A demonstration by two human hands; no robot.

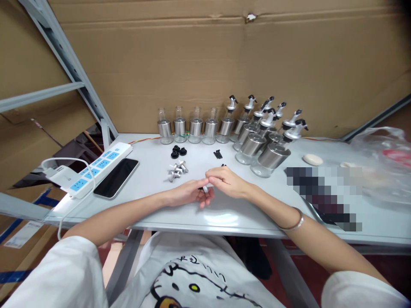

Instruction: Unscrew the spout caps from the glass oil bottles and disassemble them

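My left hand [189, 194] and my right hand [226, 182] meet at the middle of the grey table [224, 214], fingers curled together around a small silver pourer spout [206, 187] with a black part. Just beyond them lie several loose silver spouts [177, 170], black rubber rings [178, 151] and small black caps [218, 153]. At the back stand several open glass bottles with steel sleeves [187, 127]. Right of those are several bottles with spouts fitted [269, 141].
A white and blue power strip [96, 169] and a black phone [116, 177] lie at the left. A white oval object [313, 159] and a clear plastic bag [383, 164] sit at the right. A cardboard wall [224, 64] backs the table.
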